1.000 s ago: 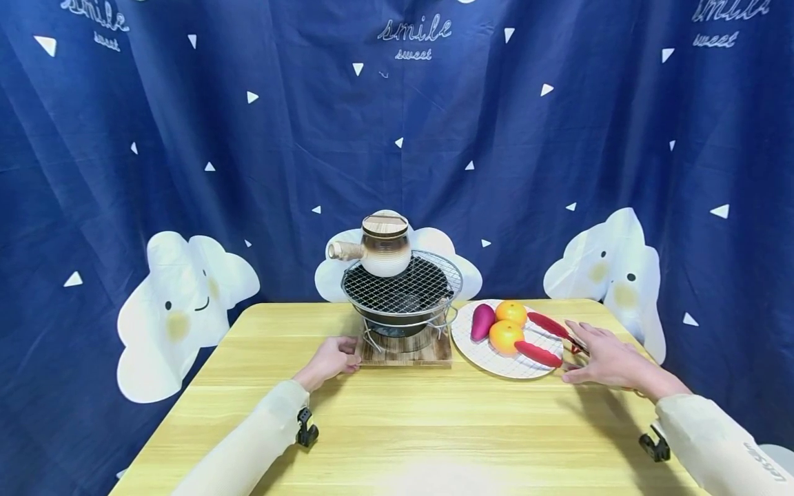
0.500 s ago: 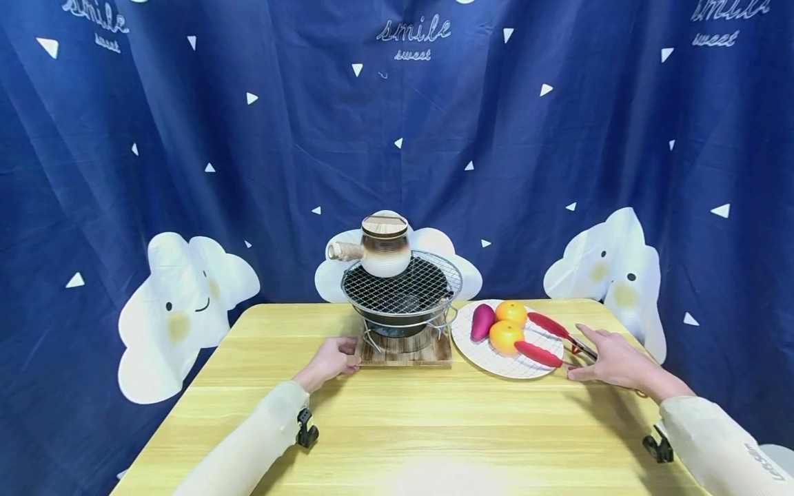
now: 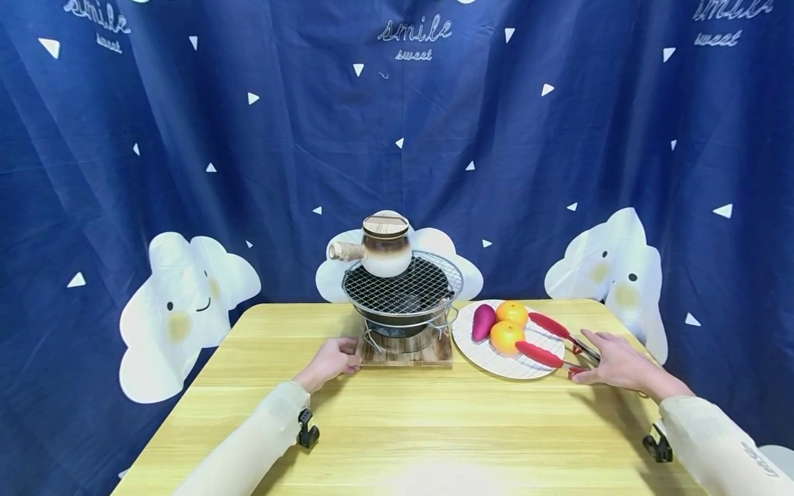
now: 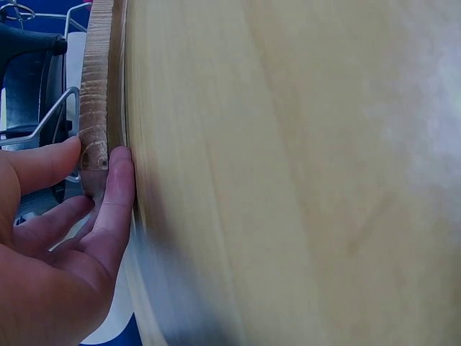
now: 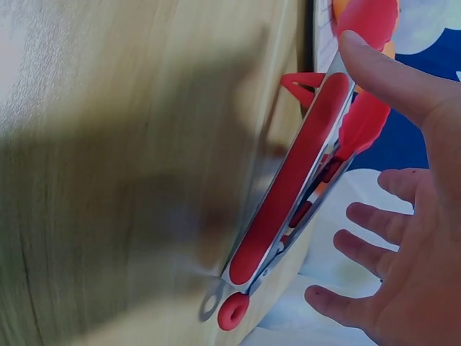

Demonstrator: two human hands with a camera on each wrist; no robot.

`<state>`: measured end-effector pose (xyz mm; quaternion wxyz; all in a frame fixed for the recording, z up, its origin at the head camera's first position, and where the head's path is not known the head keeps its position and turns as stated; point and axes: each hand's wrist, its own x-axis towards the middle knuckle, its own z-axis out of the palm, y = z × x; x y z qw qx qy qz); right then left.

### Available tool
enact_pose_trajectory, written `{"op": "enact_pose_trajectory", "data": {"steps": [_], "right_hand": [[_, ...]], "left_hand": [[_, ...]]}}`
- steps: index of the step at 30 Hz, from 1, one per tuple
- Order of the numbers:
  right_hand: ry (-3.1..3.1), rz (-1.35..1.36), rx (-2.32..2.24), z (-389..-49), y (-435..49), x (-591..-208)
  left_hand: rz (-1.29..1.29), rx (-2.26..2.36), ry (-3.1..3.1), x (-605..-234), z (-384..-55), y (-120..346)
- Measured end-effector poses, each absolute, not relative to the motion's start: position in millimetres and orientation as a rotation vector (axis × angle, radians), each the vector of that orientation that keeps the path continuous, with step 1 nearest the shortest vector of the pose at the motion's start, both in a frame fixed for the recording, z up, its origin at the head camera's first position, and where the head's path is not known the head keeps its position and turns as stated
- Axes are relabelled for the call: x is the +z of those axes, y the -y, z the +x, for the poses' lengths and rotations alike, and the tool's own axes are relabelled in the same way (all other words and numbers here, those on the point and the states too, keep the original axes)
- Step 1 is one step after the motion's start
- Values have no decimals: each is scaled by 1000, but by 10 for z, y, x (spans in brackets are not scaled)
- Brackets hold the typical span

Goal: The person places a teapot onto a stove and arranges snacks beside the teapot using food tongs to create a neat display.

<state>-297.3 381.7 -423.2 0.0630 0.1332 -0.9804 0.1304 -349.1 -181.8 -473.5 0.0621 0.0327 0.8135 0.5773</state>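
My left hand [image 3: 330, 359] pinches the left corner of a square wooden board [image 3: 428, 357], thumb on top and fingers at its underside in the left wrist view. On that board stands a round grill [image 3: 428, 289] with a wire mesh top. A lidded clay pot [image 3: 386, 258] with a side handle sits on the mesh. My right hand [image 3: 620, 363] is spread over the handles of red-tipped tongs [image 5: 292, 180], whose heads rest on a plate [image 3: 466, 350]. In the right wrist view its thumb tip overlaps the tongs' upper end, and the other fingers stand apart from them.
Two oranges [image 3: 506, 337] and a purple eggplant-like piece [image 3: 483, 322] lie on the plate beside the tong heads. All of it stands on a light wooden table [image 3: 397, 413]. A blue curtain [image 3: 298, 138] with clouds hangs behind the far edge.
My right hand has shifted slightly right and back along the tongs, showing more of their metal arms and red handle. The left hand stays at the board.
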Motion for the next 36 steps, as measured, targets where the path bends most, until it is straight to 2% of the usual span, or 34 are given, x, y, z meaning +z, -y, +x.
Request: {"op": "enact_pose_trajectory", "data": {"steps": [16,36], "right_hand": [[3002,392,529,-3075,-3925,-4430],[3034,454,657,-3077,-3997,-4472]], "left_hand": [[91,1740,-2458,-4755,-3494,1827],[114,1763,-2452,-4736,-3474,1825]]}}
